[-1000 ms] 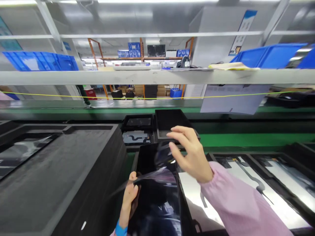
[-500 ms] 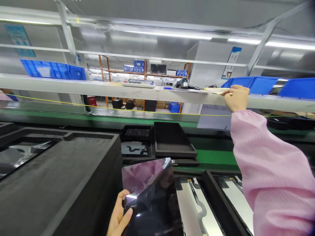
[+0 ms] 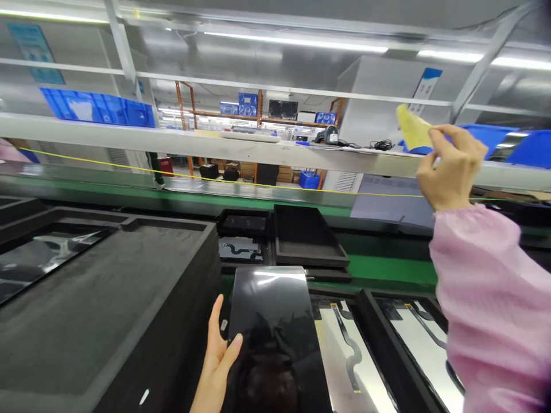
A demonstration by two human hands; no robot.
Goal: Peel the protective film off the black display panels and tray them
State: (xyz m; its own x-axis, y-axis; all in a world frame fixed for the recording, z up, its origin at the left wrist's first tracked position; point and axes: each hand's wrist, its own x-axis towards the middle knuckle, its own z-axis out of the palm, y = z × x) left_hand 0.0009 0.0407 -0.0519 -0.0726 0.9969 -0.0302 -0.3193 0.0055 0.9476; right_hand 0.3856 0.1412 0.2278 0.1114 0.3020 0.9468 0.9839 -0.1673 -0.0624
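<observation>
Right grip (image 3: 455, 163), 2 o'clock, is now raising pinched yellow sheet (image 3: 412, 129) off shelf (image 3: 258, 151); left grip (image 3: 215, 367), 7 o'clock, is alone holding black panel (image 3: 275, 327).

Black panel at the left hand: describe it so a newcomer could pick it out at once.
Find the big dark stack filling the lower left. Just right of it, the left hand has its thumb on the edge of the black panel. Its glossy dark face distinguishes it from the pale panels with ribbon cables to its right.
</observation>
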